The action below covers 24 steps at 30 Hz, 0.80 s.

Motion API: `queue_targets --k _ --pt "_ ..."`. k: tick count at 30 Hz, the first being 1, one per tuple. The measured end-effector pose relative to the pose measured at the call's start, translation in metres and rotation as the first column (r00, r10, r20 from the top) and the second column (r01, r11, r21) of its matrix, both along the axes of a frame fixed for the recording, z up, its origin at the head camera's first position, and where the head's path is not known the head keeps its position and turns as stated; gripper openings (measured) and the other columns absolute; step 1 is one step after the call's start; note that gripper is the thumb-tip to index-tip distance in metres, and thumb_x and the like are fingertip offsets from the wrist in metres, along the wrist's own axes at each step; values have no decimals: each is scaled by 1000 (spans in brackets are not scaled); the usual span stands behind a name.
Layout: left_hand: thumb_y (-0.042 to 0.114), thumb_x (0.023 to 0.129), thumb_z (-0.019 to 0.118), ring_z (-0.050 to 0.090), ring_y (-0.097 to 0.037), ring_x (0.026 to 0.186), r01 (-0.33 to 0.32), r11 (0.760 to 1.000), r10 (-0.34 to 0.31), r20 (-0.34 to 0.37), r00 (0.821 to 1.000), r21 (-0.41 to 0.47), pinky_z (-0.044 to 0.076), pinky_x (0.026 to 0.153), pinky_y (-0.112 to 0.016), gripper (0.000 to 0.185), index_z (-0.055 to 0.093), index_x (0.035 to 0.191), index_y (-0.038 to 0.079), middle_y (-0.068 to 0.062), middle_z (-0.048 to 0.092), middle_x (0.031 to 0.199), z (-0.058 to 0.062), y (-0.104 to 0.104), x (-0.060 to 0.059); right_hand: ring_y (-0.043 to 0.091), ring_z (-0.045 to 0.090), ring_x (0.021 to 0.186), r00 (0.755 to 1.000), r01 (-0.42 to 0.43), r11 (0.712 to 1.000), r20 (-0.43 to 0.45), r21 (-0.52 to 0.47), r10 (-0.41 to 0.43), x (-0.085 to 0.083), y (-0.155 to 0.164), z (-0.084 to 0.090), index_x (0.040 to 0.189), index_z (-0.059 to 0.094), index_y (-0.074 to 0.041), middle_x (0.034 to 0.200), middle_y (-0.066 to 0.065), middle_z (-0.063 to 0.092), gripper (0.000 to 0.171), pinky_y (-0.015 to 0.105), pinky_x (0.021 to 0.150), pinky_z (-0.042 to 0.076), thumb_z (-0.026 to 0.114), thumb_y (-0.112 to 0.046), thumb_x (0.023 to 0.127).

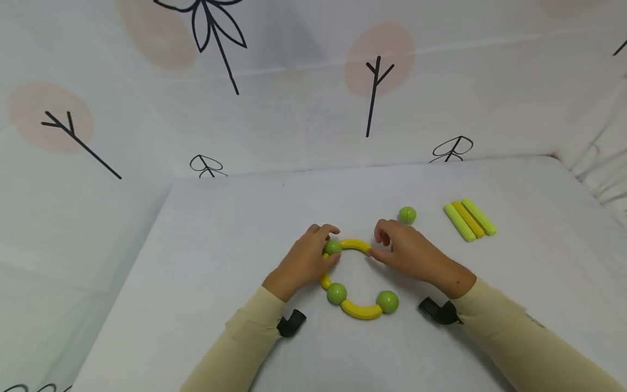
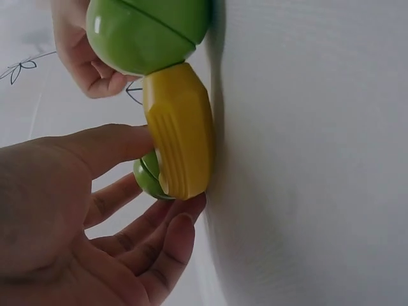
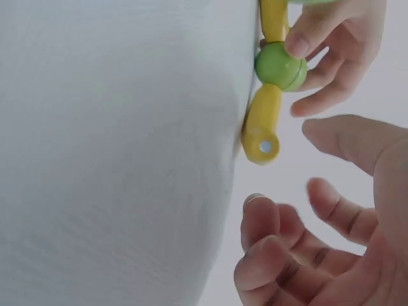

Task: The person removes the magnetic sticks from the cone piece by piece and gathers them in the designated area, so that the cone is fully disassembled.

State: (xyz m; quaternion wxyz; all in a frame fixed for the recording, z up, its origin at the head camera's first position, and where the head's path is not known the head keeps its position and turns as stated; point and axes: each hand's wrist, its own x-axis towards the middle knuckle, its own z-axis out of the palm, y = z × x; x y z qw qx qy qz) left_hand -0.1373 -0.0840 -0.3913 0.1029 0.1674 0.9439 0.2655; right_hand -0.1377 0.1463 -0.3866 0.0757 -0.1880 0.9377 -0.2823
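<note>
Several green balls and curved yellow pieces are joined into an incomplete ring on the white table. My left hand pinches the upper left green ball between thumb and fingers. From that ball a curved yellow piece reaches right, its free end showing a pale round spot in the right wrist view. My right hand is beside that end, fingers loosely bent and holding nothing; a gap shows in the right wrist view. Below are another yellow piece, a green ball, a lower yellow piece and an end ball.
A loose green ball lies just beyond my right hand. Farther right, two light green sticks lie on either side of a yellow stick. A white cloth with printed plants hangs behind the table.
</note>
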Motion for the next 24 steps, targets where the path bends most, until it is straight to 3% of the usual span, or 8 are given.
queue_targets --k 4,7,14,24 --pt "23 95 71 63 -17 101 23 999 -23 -13 1000 28 54 89 -31 47 54 138 18 -6 60 124 0 1 1 16 52 73 1000 2 1000 8 3 -2 -3 0 -3 117 61 -5 94 10 63 36 27 64 46 76 -21 89" --pt "23 95 70 63 -17 105 36 999 -36 1 999 37 54 90 -31 47 55 139 17 -5 61 126 0 1 2 15 52 71 999 -30 999 33 14 29 -7 0 -6 127 61 -3 91 8 62 44 26 64 45 76 -20 89" --pt "23 96 69 63 -15 101 60 998 -61 2 998 30 54 85 -28 42 59 137 18 -4 62 123 0 0 3 11 50 63 990 -70 998 121 11 68 -9 0 -12 122 65 -4 72 -2 59 36 24 58 44 74 -19 91" --pt "22 95 70 63 -13 96 69 997 -69 2 998 34 52 81 -24 37 64 132 20 0 65 113 -1 3 2 11 49 62 993 -75 997 96 21 72 -4 3 -12 117 65 -5 72 -2 58 26 24 58 42 70 -14 93"
